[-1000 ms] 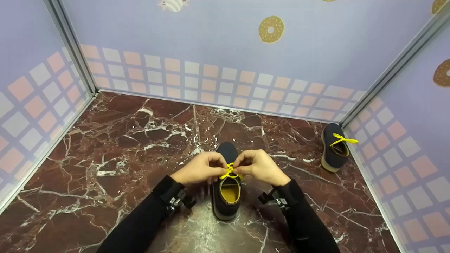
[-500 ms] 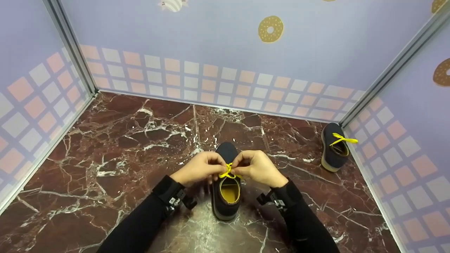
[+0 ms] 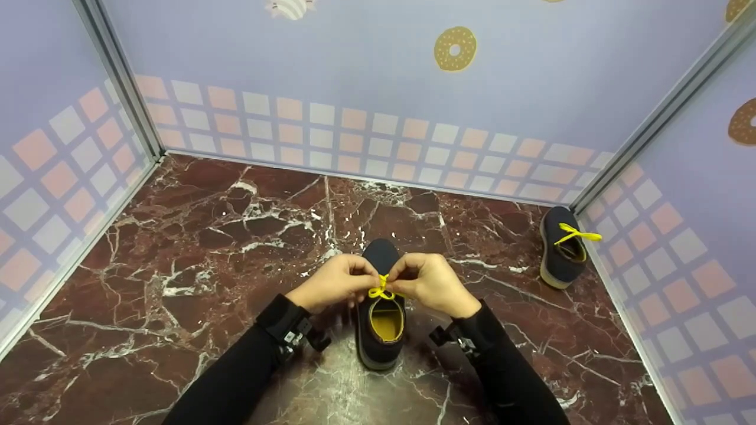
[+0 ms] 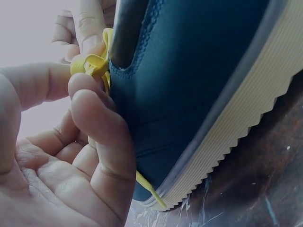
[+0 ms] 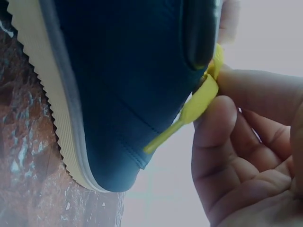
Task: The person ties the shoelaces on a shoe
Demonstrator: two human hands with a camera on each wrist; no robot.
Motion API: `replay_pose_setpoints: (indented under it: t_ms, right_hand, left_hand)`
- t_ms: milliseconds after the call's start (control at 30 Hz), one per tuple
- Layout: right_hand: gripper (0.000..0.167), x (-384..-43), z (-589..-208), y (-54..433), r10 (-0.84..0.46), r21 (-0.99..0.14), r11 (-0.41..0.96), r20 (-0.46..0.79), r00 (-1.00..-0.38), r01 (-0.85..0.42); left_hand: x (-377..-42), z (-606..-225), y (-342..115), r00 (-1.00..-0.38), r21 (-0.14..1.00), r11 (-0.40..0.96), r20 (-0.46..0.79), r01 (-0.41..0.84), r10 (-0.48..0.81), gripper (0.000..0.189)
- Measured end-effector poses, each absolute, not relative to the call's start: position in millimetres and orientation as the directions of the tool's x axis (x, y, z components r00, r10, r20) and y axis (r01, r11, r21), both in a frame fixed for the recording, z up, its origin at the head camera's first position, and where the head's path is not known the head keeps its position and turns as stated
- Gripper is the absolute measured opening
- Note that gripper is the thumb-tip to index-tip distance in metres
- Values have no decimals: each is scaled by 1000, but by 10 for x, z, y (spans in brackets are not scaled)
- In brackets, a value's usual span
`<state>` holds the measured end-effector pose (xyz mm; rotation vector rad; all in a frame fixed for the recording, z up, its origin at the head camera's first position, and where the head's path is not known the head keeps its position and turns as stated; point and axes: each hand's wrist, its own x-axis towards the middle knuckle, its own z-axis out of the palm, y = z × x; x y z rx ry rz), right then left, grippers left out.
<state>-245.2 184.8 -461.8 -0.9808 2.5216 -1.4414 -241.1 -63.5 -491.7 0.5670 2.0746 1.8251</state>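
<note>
A dark shoe [image 3: 381, 355] with a yellow lining stands on the floor between my hands, toe pointing away from me. Over its opening, a yellow shoelace [image 3: 383, 288] lies in a looped knot. My left hand [image 3: 335, 284] pinches the lace between thumb and fingers from the left side. From the right, my right hand [image 3: 437, 284] pinches it the same way. In the left wrist view, a loop of the shoelace [image 4: 90, 64] shows at the fingertips and a loose end hangs down the shoe's side. The right wrist view shows another lace end [image 5: 163, 138] hanging below the fingers.
A second dark shoe [image 3: 563, 265] with a yellow bow stands at the right, close to the right wall panel [image 3: 667, 236]. Patterned wall panels enclose the brown marbled floor [image 3: 195, 236] at the back and on both sides.
My right hand has shifted slightly left, towards the left hand, and the lace loops at the knot have changed shape a little. Both hands keep pinching the lace; the shoes stay put.
</note>
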Motion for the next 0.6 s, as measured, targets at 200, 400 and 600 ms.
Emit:
replay_pose_setpoints:
  t_ms: [200,400,600]
  right_hand:
    - [12,-2443,-4612,1854,-547,-780,416,196,-814,-467]
    - [10,-2439,-4587,1870,-554,-686,504,209,-806,-524]
    - [11,-2461,-4581,1900,-597,-678,490,197,-778,-548]
  left_hand:
    - [-2404,-4917,-622,-875,991,108,20,82,483,13]
    - [-2403,-4919,-622,-876,990,111,22,87,482,12]
    - [-2408,-4925,-623,-878,990,112,23,87,479,12]
